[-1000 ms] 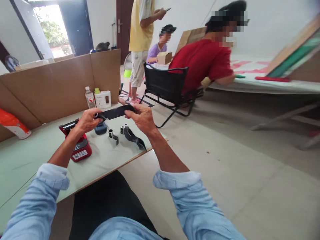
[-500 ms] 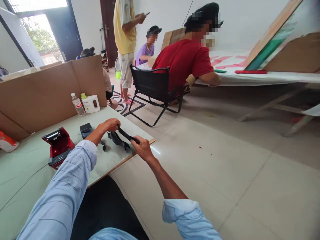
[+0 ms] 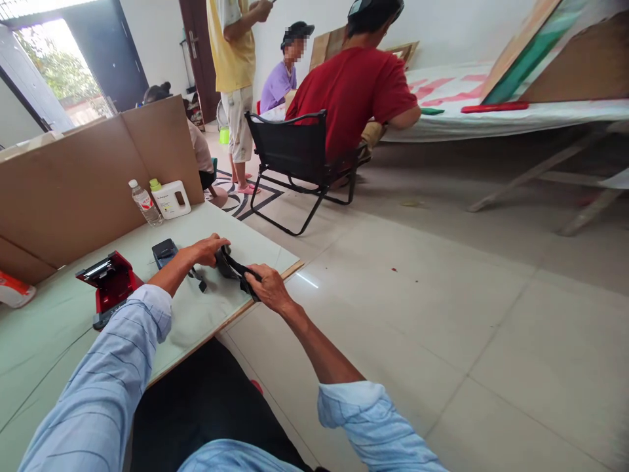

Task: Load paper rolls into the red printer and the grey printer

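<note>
My left hand (image 3: 207, 250) and my right hand (image 3: 268, 289) are both closed on a black ribbon strip (image 3: 234, 267), low over the pale green table (image 3: 44, 328) near its front right corner. The strip runs between the two hands and bunches up with other black ribbon rolls under the left hand. A small black roll piece (image 3: 200, 283) lies just left of the hands. An open red label printer (image 3: 109, 284) stands to the left, and a dark blue device (image 3: 164, 252) lies behind my left wrist.
A water bottle (image 3: 143, 202) and a white jug (image 3: 170, 198) stand by the cardboard wall (image 3: 88, 183). A person in red sits on a black folding chair (image 3: 295, 160) at a long table (image 3: 491, 111). Other people stand and sit behind. Tiled floor (image 3: 442, 314) spreads to the right.
My hands have come down from chest height to the table with the black strip. They have drawn closer together. The view has tilted and shifted right.
</note>
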Tool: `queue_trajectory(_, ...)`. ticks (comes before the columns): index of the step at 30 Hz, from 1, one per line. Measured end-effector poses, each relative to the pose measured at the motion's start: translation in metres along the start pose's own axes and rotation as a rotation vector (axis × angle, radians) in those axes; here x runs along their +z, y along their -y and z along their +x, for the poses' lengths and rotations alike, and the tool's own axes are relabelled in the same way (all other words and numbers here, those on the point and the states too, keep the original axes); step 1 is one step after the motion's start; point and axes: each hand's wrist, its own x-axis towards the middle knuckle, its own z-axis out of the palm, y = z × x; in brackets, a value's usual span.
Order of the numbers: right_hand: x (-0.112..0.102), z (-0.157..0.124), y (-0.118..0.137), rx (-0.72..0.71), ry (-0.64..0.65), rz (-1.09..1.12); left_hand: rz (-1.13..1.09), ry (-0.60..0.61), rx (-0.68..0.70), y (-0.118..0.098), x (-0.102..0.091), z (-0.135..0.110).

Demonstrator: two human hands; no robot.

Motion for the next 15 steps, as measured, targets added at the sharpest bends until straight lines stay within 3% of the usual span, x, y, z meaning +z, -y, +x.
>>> queue_trajectory(4, 0.002, -0.001, 0.004, -0.038, 0.055, 0.039, 0.026, -0.065, -0.023, -0.003, 0.003, -0.007)
queue_trajectory(15, 0.005, -0.013, 0.01, -0.084, 0.086, 0.015, 0.098, -0.027, -0.105, 0.003, 0.013, -0.032)
